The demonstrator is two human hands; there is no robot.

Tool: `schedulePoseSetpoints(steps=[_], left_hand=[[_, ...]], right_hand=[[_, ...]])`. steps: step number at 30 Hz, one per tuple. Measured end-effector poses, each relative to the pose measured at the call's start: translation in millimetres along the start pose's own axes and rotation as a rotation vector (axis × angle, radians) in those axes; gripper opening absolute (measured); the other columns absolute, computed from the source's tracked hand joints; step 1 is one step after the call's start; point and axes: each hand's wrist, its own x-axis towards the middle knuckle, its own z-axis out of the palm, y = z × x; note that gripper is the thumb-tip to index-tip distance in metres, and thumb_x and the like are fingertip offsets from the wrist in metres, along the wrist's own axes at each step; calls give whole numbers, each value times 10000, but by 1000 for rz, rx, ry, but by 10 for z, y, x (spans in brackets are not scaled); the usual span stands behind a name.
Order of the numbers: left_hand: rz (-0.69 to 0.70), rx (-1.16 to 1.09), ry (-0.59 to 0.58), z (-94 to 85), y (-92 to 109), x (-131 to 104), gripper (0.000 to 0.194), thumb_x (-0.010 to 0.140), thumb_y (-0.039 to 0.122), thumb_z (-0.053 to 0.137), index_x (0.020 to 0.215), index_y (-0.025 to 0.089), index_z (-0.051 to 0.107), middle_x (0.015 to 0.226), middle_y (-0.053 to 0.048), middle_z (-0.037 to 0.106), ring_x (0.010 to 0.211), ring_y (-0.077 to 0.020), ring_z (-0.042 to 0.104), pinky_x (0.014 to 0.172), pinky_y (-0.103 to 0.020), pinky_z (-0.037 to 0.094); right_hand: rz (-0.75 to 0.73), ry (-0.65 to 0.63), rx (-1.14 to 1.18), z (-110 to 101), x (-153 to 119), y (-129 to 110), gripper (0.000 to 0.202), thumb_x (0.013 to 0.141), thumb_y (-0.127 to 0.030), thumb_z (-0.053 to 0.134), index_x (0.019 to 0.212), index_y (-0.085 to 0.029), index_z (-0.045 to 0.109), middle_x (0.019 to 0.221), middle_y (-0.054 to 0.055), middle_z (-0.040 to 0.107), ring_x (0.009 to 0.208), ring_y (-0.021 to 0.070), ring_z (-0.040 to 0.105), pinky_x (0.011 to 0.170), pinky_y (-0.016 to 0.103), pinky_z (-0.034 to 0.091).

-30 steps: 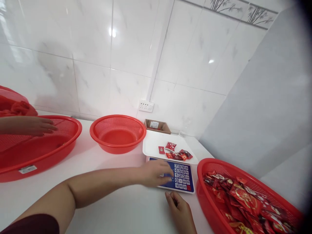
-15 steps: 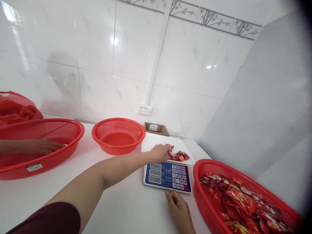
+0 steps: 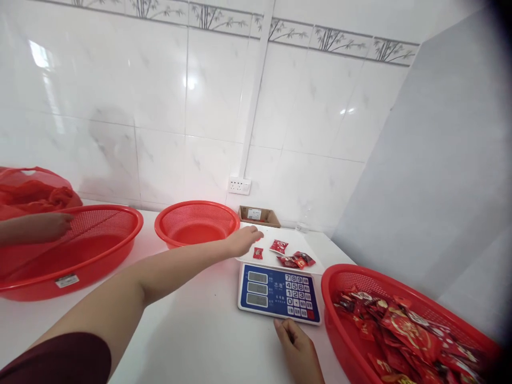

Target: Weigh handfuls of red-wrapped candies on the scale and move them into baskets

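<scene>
My left hand (image 3: 244, 241) hovers over the left part of the white weighing plate (image 3: 288, 237), fingers stretched out and nothing visible in them. Close by its fingertips lies a small red wrapped packet (image 3: 258, 253). A second red packet (image 3: 279, 246) is further right on the plate, with a little cluster of red and dark packets (image 3: 296, 260) beyond it. Loosely curled, my right hand (image 3: 298, 349) rests on the table at the front edge of the digital scale (image 3: 280, 293), with no object visible in it.
A red basket (image 3: 340, 330) full of red packets stands right of the scale. An open red basket (image 3: 196, 205) and a larger one (image 3: 120, 250) stand left. Another person's hand (image 3: 52, 226) is over the larger basket. A cardboard box (image 3: 272, 217) sits behind the plate.
My left hand has moved left off the packets, leaving them spread on the plate. The other person's hand has risen out of the left basket. My right hand stays by the scale.
</scene>
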Motion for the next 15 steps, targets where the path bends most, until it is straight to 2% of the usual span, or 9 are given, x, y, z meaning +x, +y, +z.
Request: schedulePoseSetpoints(steps=[4,8,15], left_hand=[[-151,-20,93,-217,-332,-91,272,787,102,403,1009,179,541,972,-65,584,892,-191,535,755,-276,402],[-294,-31,121,-367,-599,-254,214,769,140,428,925,180,569,843,-41,607,732,-174,546,667,-258,396],[-439,-67,97,-347,-839,-426,193,752,159,476,906,190,589,839,-47,618,755,-188,548,673,-255,387]], right_hand=[[-9,3,2,3,-5,-46,417,660,-592,466,526,-224,322,542,-60,282,551,125,316,513,230,303],[-8,-3,-1,-5,-20,-88,416,654,-592,464,527,-228,309,545,-57,274,551,130,316,518,236,311],[29,-30,-23,-21,-8,-56,400,654,-583,463,538,-225,329,552,-55,292,564,131,324,532,235,322]])
